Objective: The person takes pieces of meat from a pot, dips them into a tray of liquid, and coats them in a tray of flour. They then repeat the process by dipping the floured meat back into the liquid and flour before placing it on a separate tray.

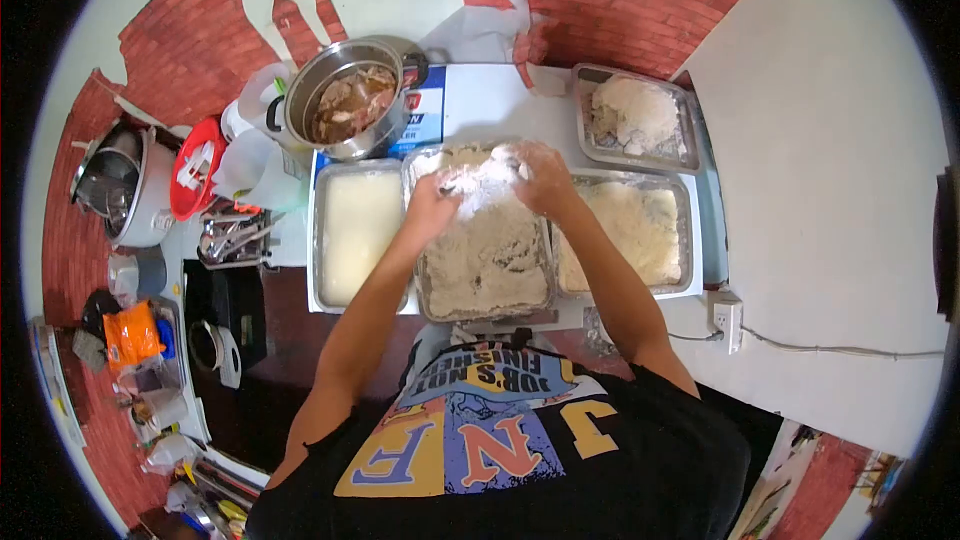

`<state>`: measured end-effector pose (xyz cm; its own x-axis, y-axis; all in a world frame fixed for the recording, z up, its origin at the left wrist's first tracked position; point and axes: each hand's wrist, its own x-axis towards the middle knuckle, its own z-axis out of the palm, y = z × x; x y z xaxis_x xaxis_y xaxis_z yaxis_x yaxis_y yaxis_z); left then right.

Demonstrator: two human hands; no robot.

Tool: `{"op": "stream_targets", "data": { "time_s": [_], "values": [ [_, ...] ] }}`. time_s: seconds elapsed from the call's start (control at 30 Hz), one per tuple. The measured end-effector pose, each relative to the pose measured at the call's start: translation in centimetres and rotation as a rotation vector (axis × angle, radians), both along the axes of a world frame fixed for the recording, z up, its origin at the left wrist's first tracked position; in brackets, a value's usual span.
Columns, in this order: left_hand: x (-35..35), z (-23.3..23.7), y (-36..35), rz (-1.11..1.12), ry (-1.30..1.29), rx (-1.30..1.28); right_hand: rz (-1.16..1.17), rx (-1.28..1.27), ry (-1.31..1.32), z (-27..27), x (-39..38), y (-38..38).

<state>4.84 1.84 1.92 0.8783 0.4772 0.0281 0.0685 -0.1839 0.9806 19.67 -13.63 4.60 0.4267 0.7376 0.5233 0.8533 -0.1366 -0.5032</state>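
Observation:
Over the far half of the middle tray (424, 302), which holds a greyish-beige flour-like powder (475, 275), both my hands are raised close together. Between them is a white, powder-coated piece (486, 178); its kind is hidden by the coating. The fingers of my left hand (433, 202) curl around its left end. My right hand (543, 180), dusted white, closes on the right end. To the left stands a tray of pale, creamy liquid (360, 230). On the right is a tray of yellowish-white powder (630, 240).
A steel pot (345, 145) with meat pieces (355, 100) in liquid stands at the back left. Another tray (590, 147) with powder sits at the back right. A red basket (188, 202), a rice cooker (150, 205) and a utensil holder (235, 255) are further left. A wall socket (727, 318) is at right.

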Motion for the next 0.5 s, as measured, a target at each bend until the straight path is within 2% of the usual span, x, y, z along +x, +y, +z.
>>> {"op": "stream_targets", "data": {
  "time_s": [0.07,0.1,0.2,0.3,0.4,0.43,0.5],
  "values": [
    [-0.3,0.6,0.3,-0.045,0.115,0.043,-0.010,0.005,0.038,-0.2,-1.5,-0.9],
    [-0.3,1.1,0.0,-0.055,0.101,0.032,-0.002,0.003,0.037,-0.4,-1.4,-1.0],
    [-0.6,-0.2,-0.6,-0.007,-0.022,0.239,0.058,-0.037,0.128,-0.5,-0.2,-0.6],
    [-1.0,-1.0,-0.4,0.026,0.202,0.299,0.084,-0.077,0.167,-1.2,-0.7,-1.1],
    [-2.5,-1.3,-1.1,0.077,0.131,0.170,0.065,-0.187,0.134,-1.7,-0.7,-1.2],
    [-3.1,-2.2,-1.2,0.131,0.193,0.112,0.053,-0.234,0.121,-1.7,-0.7,-1.2],
    [-4.2,-4.4,-1.6,0.247,0.311,0.001,0.022,-0.120,0.148,-1.7,-0.4,-1.0]
  ]
}}
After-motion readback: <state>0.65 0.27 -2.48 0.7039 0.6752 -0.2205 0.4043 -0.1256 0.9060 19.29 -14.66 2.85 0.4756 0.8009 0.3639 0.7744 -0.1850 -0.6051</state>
